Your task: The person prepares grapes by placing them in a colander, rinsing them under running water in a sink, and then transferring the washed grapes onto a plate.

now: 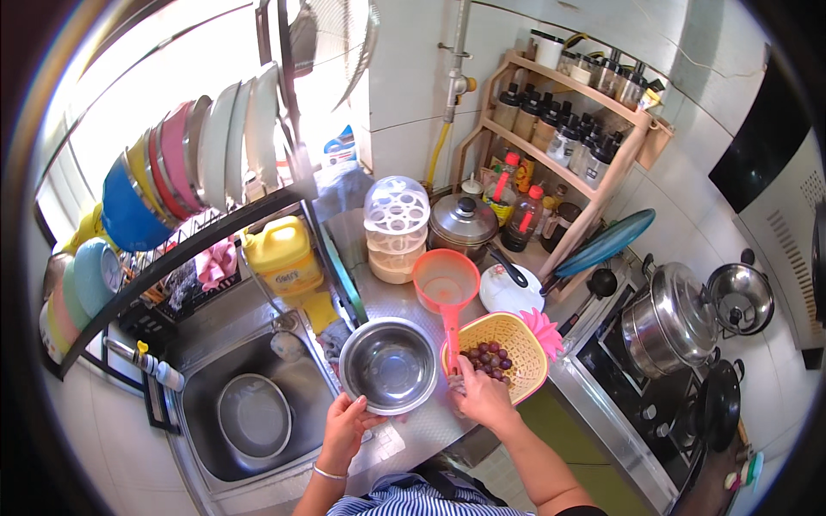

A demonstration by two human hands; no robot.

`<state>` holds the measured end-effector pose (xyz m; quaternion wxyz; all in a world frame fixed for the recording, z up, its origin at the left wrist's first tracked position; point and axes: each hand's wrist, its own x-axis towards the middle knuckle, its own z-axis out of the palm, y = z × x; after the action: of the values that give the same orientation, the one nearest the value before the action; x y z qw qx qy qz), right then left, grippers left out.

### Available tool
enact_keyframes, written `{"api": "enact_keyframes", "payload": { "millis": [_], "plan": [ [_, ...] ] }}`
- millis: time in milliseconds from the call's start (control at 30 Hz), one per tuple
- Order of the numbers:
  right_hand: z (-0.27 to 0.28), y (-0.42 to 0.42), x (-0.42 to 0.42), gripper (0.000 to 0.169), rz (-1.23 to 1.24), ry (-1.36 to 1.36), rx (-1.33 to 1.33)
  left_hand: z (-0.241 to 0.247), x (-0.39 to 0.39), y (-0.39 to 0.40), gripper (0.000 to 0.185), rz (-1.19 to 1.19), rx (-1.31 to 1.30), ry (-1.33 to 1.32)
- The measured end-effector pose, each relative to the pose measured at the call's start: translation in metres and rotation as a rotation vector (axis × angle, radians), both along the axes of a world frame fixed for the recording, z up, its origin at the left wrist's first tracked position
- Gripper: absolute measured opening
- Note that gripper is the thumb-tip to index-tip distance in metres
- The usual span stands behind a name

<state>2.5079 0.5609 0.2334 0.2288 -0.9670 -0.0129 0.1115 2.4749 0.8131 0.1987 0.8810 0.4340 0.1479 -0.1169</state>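
Observation:
A shiny stainless steel bowl (389, 366) sits tilted towards me, with nothing seen inside it. My left hand (348, 422) grips its near rim, thumb on top. To the right is a yellow plastic basket (526, 348) with a pink rim, a pink leaf-shaped end and a bunch of dark red grapes (487, 358) inside. My right hand (481, 395) is at the basket's near left side with curled fingers, close to the handle end of a red plastic dipper (445, 280). A small greyish thing shows under those fingers; whether they hold it or the handle is unclear.
Left is a steel sink (310, 413) with a round grey basin (255, 416), below a dish rack (193, 258). Behind stand an egg steamer (395, 229), a lidded pot (463, 222) and a spice shelf (568, 122). A gas stove (639, 400) with a steamer pot (668, 322) is right.

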Motion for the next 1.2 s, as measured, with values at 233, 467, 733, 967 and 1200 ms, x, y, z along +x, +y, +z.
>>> {"api": "enact_keyframes", "payload": {
  "millis": [233, 467, 733, 967, 1200],
  "plan": [
    [-0.003, 0.002, -0.001, 0.059, 0.063, -0.072, 0.209, 0.024, 0.003, -0.004, 0.017, -0.035, 0.007, -0.057],
    [0.024, -0.005, -0.007, 0.045, 0.070, -0.221, 0.438, 0.048, -0.002, 0.002, 0.016, -0.037, -0.120, -0.153],
    [0.015, 0.013, -0.013, 0.037, 0.279, -0.268, 0.498, 0.095, -0.039, 0.045, 0.018, 0.133, 0.085, -0.320],
    [0.006, 0.042, -0.012, 0.038, 0.405, -0.159, 0.615, 0.255, -0.078, 0.136, 0.026, 0.906, 1.091, -0.860],
    [-0.014, 0.060, -0.014, 0.032, 0.476, 0.099, 0.810, 0.345, 0.005, 0.169, 0.013, 1.212, 2.424, -0.459]
  ]
}}
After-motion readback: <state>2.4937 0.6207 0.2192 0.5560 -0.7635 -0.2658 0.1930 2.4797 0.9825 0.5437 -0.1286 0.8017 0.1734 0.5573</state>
